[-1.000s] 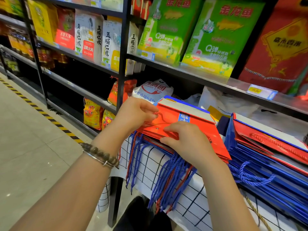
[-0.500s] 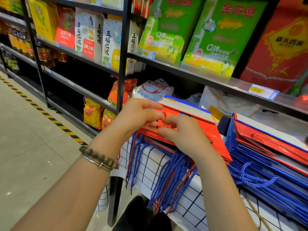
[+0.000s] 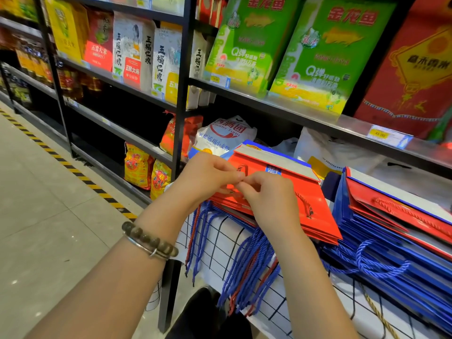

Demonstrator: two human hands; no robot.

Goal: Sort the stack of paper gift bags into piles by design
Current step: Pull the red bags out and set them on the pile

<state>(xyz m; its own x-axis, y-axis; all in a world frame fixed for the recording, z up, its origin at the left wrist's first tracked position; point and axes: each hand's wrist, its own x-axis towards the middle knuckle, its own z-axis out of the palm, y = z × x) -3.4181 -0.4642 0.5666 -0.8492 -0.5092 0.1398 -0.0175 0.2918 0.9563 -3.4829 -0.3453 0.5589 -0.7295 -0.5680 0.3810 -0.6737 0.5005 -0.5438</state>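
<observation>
Glossy paper gift bags (image 3: 305, 199), corded handles (image 3: 247, 263)

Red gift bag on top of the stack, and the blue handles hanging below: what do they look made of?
The flat red gift bag looks like coated paper or thin card: smooth, slightly glossy, with crisp folded edges. The hanging blue handles look like twisted cord, matte, their strands visible; the fibre cannot be told.
</observation>
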